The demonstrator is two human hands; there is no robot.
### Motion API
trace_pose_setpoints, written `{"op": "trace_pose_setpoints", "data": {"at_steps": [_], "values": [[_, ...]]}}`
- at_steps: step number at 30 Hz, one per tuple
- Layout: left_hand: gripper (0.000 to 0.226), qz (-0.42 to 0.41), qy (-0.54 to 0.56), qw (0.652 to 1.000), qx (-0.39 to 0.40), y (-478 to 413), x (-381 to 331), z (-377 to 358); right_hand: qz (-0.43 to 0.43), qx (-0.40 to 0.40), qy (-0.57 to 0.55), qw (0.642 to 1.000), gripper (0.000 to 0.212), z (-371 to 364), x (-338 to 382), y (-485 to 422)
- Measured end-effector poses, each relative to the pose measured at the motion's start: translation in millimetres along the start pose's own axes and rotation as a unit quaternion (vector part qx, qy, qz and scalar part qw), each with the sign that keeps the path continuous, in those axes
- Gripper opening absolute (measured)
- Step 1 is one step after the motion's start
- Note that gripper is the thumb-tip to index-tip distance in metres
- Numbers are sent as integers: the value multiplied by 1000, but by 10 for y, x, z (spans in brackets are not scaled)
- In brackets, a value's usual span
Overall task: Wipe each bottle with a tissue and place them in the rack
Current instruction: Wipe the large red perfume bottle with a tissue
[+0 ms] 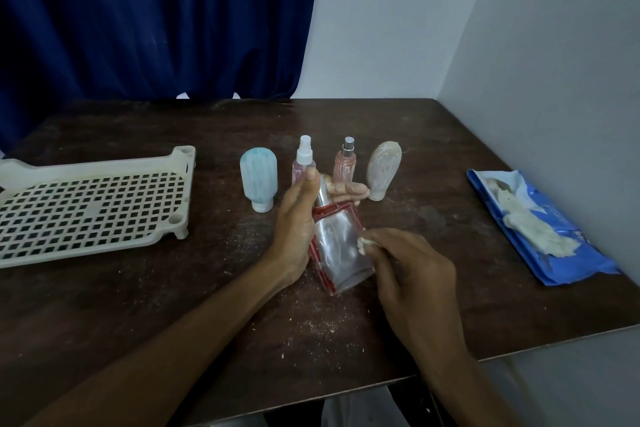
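Over the surface (pixel 138 305) centre | left hand (pixel 299 222) grips a tilted clear bottle (pixel 337 246) with red edging | right hand (pixel 415 274) pinches a tissue wad (pixel 364 245) against its side | four bottles (pixel 258 177) stand just behind | rack (pixel 90 201) far left | tissue pack (pixel 554 246) far right

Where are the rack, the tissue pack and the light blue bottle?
rack (pixel 86 204), head view, on its perforated floor.
tissue pack (pixel 583 262), head view, on its blue wrapper.
light blue bottle (pixel 258 177), head view, on its body.
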State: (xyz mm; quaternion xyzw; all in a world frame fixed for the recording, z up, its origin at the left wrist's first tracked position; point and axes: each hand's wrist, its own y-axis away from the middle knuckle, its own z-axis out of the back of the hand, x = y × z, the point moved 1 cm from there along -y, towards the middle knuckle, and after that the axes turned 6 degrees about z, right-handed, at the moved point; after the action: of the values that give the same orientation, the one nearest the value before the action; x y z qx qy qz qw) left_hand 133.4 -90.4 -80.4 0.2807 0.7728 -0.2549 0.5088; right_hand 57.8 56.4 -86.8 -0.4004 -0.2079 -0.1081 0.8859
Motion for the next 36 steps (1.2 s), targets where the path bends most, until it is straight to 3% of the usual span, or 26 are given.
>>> {"op": "trace_pose_setpoints", "data": {"at_steps": [4, 16, 24, 29, 33, 36], "values": [[58, 4, 25, 1000, -2, -7, -17, 7, 15, 1, -5, 1000, 25, -66, 6, -160], [73, -11, 16, 1000, 15, -62, 13, 24, -70, -3, -67, 995, 19, 32, 32, 52], [76, 2, 13, 1000, -10, -65, 25, 51, -29, 8, -42, 999, 20, -14, 20, -36], [47, -3, 29, 999, -25, -69, 19, 12, -30, 5, 25, 999, 28, 36, 35, 281], [42, -3, 45, 999, -23, -61, 9, 3, 40, 0, 38, 998, 25, -145, 218, 399], [50, 4, 43, 999, -16, -55, 5, 18, 79, 14, 29, 996, 19, -261, 334, 451]]}}
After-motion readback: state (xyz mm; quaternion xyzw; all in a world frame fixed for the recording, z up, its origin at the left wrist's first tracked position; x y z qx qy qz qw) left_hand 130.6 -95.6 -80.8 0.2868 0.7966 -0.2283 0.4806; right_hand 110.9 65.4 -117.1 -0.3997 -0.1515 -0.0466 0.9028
